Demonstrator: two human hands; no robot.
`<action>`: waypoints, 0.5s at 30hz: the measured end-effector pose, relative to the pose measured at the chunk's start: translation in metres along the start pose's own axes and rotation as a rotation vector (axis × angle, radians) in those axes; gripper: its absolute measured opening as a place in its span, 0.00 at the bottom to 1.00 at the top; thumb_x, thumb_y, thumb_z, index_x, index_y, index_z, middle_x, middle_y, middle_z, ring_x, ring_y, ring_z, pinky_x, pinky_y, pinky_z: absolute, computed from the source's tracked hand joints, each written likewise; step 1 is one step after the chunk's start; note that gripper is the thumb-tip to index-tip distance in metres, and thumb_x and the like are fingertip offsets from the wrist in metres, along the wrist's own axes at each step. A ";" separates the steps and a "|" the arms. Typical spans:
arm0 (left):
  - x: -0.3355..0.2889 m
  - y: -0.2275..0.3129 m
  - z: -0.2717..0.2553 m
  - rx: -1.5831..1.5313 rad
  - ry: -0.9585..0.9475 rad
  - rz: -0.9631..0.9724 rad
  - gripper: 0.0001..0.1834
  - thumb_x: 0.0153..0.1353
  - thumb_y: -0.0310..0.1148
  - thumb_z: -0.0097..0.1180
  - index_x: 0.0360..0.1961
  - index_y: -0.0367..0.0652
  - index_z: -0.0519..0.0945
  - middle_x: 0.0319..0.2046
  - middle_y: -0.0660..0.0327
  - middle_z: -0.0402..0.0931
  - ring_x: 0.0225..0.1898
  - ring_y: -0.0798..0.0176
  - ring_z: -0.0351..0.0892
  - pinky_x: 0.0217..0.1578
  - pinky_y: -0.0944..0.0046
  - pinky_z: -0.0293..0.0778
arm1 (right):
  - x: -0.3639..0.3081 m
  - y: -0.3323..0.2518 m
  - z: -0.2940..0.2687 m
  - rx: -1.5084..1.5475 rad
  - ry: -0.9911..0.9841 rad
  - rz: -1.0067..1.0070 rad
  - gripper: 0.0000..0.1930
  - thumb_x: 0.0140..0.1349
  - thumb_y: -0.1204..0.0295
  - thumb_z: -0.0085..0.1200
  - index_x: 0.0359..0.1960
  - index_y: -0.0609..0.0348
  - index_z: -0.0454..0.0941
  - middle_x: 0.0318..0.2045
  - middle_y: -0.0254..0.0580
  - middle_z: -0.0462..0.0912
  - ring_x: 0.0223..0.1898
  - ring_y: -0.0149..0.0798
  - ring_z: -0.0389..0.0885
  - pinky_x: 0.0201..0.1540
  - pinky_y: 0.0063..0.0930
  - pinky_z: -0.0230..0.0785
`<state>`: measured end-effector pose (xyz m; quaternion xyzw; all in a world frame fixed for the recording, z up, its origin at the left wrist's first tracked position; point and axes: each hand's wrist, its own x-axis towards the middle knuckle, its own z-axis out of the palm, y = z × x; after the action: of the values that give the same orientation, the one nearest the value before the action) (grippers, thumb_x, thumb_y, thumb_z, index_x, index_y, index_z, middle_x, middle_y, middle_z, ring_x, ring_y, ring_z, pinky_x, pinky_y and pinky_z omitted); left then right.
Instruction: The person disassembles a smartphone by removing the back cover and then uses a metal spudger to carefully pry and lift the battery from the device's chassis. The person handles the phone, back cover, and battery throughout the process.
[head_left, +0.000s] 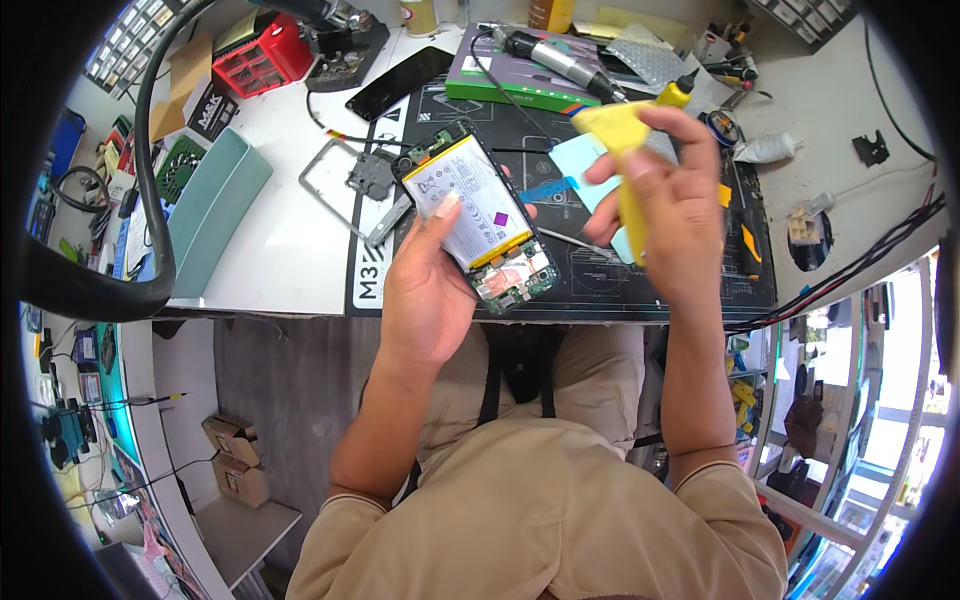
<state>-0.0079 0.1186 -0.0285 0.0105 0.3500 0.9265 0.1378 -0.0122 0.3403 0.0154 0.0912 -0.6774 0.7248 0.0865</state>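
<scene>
My left hand (pixel 432 300) grips an opened smartphone (pixel 522 284) over the front edge of the work mat, thumb resting on its silver-white battery (pixel 475 205). The phone's inside faces up, with circuit boards showing at both ends. My right hand (pixel 682 225) is raised to the right of the phone, its fingers closed on a thin, bent yellow sheet (pixel 612 124), perhaps a cloth or film. Behind those fingers lies a pale blue sheet (pixel 576 157), partly hidden, with a blue strip (pixel 548 190) reaching toward the phone.
A grey phone frame (pixel 335 190) lies left of the phone, and a dark phone (pixel 400 84) farther back. Toward the back stand a purple-green box (pixel 500 85) and a silver cylindrical tool (pixel 565 65). A teal bin (pixel 222 215) is at left; a thick black cable (pixel 150 130) arches nearby.
</scene>
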 end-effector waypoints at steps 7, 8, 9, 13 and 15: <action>-0.009 0.004 -0.006 -0.026 0.020 -0.005 0.26 0.82 0.38 0.44 0.76 0.40 0.67 0.68 0.49 0.76 0.65 0.40 0.81 0.64 0.39 0.79 | 0.003 0.009 -0.008 0.882 -0.261 -0.006 0.44 0.61 0.74 0.48 0.81 0.72 0.50 0.80 0.72 0.56 0.82 0.61 0.57 0.84 0.54 0.45; -0.009 0.004 -0.007 -0.024 0.010 -0.010 0.27 0.82 0.38 0.44 0.76 0.40 0.66 0.68 0.49 0.76 0.65 0.40 0.81 0.65 0.39 0.79 | 0.000 0.010 -0.005 0.918 -0.270 -0.012 0.46 0.60 0.76 0.49 0.83 0.72 0.47 0.81 0.70 0.53 0.83 0.61 0.53 0.85 0.53 0.42; -0.009 0.004 -0.007 -0.027 0.011 -0.012 0.26 0.82 0.38 0.44 0.76 0.40 0.66 0.68 0.49 0.76 0.65 0.40 0.81 0.65 0.40 0.79 | -0.002 0.011 -0.006 0.900 -0.286 0.001 0.47 0.60 0.78 0.48 0.83 0.71 0.44 0.82 0.69 0.50 0.84 0.60 0.51 0.85 0.53 0.41; -0.012 0.006 -0.005 -0.025 0.022 -0.003 0.26 0.82 0.37 0.43 0.76 0.39 0.67 0.68 0.49 0.76 0.65 0.40 0.81 0.66 0.41 0.79 | -0.004 0.011 0.004 0.643 -0.149 0.045 0.29 0.71 0.72 0.54 0.71 0.72 0.64 0.64 0.59 0.74 0.65 0.46 0.74 0.68 0.39 0.66; -0.013 0.006 -0.005 -0.013 0.019 0.005 0.26 0.82 0.37 0.44 0.76 0.39 0.67 0.68 0.49 0.76 0.65 0.40 0.81 0.66 0.41 0.78 | -0.001 0.008 0.002 0.298 -0.054 0.143 0.21 0.75 0.60 0.59 0.54 0.69 0.81 0.41 0.45 0.84 0.43 0.32 0.82 0.48 0.26 0.74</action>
<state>0.0028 0.1076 -0.0279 0.0019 0.3451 0.9292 0.1322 -0.0132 0.3383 0.0076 0.0740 -0.5693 0.8188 0.0020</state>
